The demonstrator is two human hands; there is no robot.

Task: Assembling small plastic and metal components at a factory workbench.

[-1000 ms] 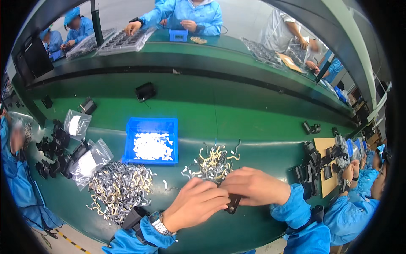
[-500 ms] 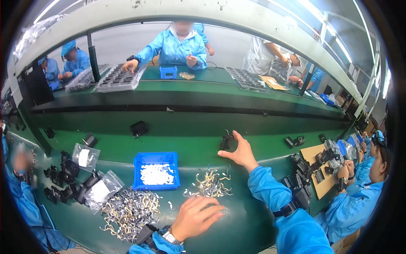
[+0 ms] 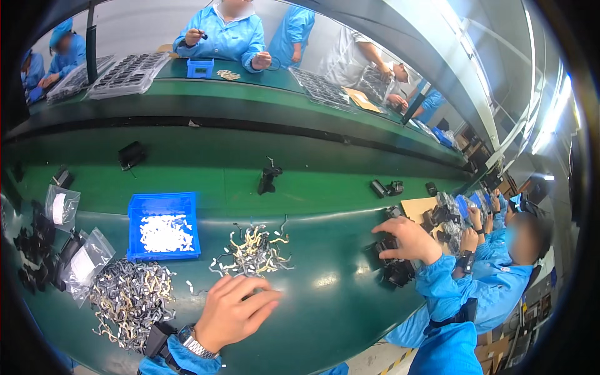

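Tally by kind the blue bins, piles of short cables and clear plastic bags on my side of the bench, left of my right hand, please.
Blue bin: 1
Piles of short cables: 2
Clear plastic bags: 2
Total: 5

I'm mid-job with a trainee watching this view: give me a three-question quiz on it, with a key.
1. True or false: the blue bin is empty.
2. Which is nearest the wearer's right hand?
A) the blue bin
B) the black parts
C) the large wire pile
3. Fill in: the wearer's silver-banded watch is on the ____ wrist.

Key:
1. False; it holds small white pieces.
2. B
3. left
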